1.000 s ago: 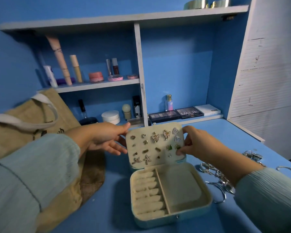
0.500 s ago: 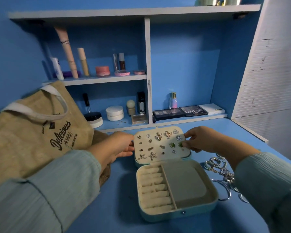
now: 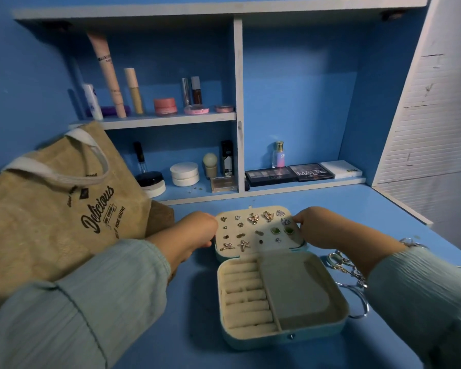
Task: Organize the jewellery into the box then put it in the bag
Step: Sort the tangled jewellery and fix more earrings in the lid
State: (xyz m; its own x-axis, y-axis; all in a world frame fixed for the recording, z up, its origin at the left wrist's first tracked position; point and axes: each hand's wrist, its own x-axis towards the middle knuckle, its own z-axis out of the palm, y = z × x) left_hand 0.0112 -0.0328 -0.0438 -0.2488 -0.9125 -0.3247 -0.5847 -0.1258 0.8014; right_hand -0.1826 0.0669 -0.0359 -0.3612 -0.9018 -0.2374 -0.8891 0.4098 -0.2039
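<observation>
Both hands hold the jewellery box [image 3: 282, 302] lid [image 3: 258, 231]: left hand [image 3: 197, 230] fingers curl round its left edge, right hand [image 3: 314, 226] fingers pinch its right edge. Bag [image 3: 53, 209] stands left on the tabletop [image 3: 189, 328].

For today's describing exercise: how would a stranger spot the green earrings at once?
Find the open jewellery box on the blue desk. On its raised lid panel, look right, by the right hand. The green earrings are the only coloured square pair among metallic studs.
</observation>
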